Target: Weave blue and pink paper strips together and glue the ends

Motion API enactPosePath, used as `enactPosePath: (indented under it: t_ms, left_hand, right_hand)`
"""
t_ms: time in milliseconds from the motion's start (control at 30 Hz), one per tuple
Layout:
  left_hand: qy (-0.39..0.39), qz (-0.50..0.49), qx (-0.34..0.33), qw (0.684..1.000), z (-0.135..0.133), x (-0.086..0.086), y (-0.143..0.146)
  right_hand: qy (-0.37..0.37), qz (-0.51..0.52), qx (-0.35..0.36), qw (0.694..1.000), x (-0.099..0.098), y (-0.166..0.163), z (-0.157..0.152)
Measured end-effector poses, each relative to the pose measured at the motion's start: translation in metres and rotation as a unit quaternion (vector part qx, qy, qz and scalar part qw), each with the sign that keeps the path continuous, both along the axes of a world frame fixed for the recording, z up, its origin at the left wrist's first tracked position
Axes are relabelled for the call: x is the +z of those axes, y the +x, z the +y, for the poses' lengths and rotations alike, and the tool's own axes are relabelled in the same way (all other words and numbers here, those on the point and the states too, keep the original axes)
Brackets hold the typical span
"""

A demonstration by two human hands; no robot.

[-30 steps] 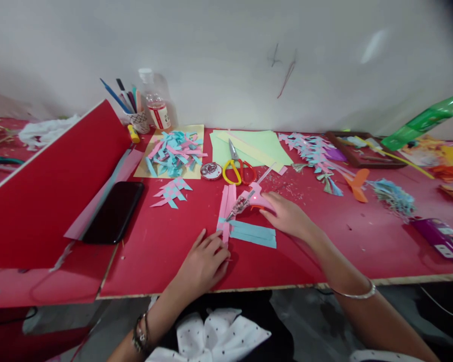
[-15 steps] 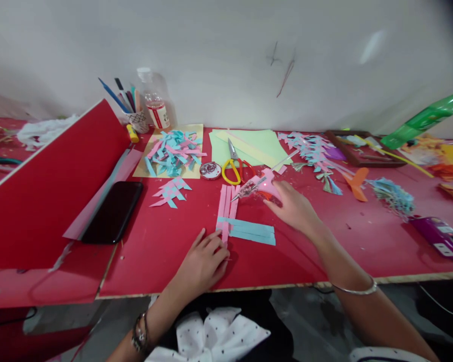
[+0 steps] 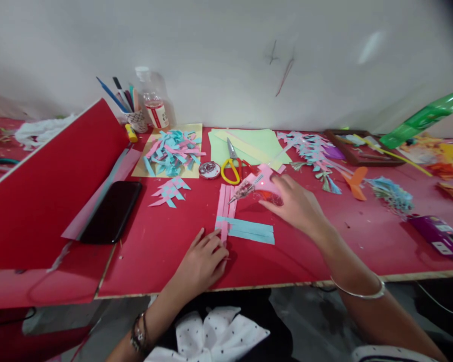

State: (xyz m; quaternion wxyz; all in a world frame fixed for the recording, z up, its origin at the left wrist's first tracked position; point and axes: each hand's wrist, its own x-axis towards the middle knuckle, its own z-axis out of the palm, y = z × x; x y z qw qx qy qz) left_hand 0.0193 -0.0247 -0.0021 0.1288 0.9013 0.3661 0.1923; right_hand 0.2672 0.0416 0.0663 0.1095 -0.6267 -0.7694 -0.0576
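Observation:
Pink paper strips (image 3: 227, 198) lie side by side on the red table, crossed near their lower end by blue paper strips (image 3: 252, 231) that reach right. My left hand (image 3: 204, 259) rests palm down, fingers spread, fingertips on the lower end of a pink strip. In my right hand (image 3: 300, 206) is a pink hot glue gun (image 3: 263, 177), its handle between thumb and fingers. Its metal nozzle points left and down, over the pink strips. A clear glue stick (image 3: 283, 153) juts from its back.
Yellow-and-red-handled scissors (image 3: 232, 163) and a round tin (image 3: 210, 170) lie behind the strips. A small woven paper piece (image 3: 170, 191) and a black phone (image 3: 111, 212) are left, by a red board (image 3: 64, 196). Cut strips (image 3: 175, 151) are piled behind. Paper garlands (image 3: 309, 151) lie right.
My right hand and the glue gun have shifted slightly left, with the nozzle still over the pink strips. My left hand stays in place on the pink strip.

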Motion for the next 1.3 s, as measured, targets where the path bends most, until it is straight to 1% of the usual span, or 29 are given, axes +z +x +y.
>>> enactPosePath:
  t_ms: [233,400,833,1067,1300]
  left_hand:
    - [-0.003,0.003,-0.004,1.0,0.001,0.001,0.0]
    - [-0.005,0.0,-0.003,1.0,0.001,0.002,0.001]
    - [-0.006,-0.001,0.0,1.0,0.0,0.0,0.0]
    - [-0.005,0.0,-0.002,1.0,0.0,-0.001,-0.001]
    - [-0.007,0.0,0.001,1.0,0.0,0.0,0.0]
  right_hand:
    - [-0.03,-0.064,0.084,0.994,0.001,-0.012,0.007]
    - [-0.046,-0.081,0.115,0.989,0.003,-0.014,0.009]
    - [-0.06,-0.099,0.132,0.984,0.004,-0.013,0.015]
    - [-0.058,-0.101,0.124,0.985,0.002,-0.01,0.02]
    - [-0.061,-0.113,0.099,0.987,0.001,-0.007,0.024]
